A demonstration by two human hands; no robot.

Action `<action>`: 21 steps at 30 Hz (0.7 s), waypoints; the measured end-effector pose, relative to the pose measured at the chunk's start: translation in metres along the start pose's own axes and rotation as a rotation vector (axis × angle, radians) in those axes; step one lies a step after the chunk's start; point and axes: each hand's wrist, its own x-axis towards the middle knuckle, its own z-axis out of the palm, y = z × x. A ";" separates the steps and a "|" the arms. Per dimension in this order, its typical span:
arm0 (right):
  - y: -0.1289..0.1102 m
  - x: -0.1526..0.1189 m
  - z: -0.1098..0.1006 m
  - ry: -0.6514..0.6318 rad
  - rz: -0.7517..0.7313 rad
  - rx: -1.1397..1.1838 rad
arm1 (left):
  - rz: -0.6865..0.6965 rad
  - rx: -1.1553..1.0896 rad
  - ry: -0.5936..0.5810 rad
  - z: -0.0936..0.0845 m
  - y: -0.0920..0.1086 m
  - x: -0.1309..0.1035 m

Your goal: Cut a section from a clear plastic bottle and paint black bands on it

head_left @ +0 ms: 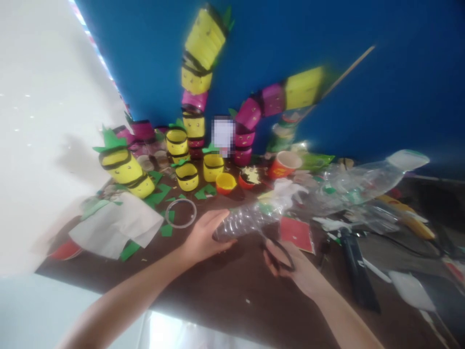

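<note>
My left hand [209, 236] is wrapped round the end of a clear ribbed plastic bottle [247, 218], which lies on its side above the dark table [225, 291]. In my right hand [286, 261] are scissors with dark handles [281, 254]; their blades reach up to the bottle's near side and are blurred. Whether the blades are in the plastic cannot be made out. Just left of my left hand a clear plastic ring [180, 213] lies on the table. A red square [296, 234] is beyond my right hand.
Yellow cups with faces [187, 177] and stacked magenta ones [248, 115] stand along the blue wall. White paper [116, 225] and green scraps lie left. Right are a large clear bottle [359, 182], a black tool [358, 271] and a yellow-handled tool [410, 218].
</note>
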 end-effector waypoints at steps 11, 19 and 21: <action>-0.004 -0.005 0.004 0.048 0.021 -0.040 | 0.009 0.012 0.000 0.002 -0.003 -0.002; -0.003 -0.004 0.002 0.058 0.014 -0.096 | 0.037 0.006 -0.006 0.002 -0.004 -0.001; -0.001 -0.004 0.002 0.063 -0.001 -0.110 | 0.044 0.005 -0.016 0.002 -0.005 -0.001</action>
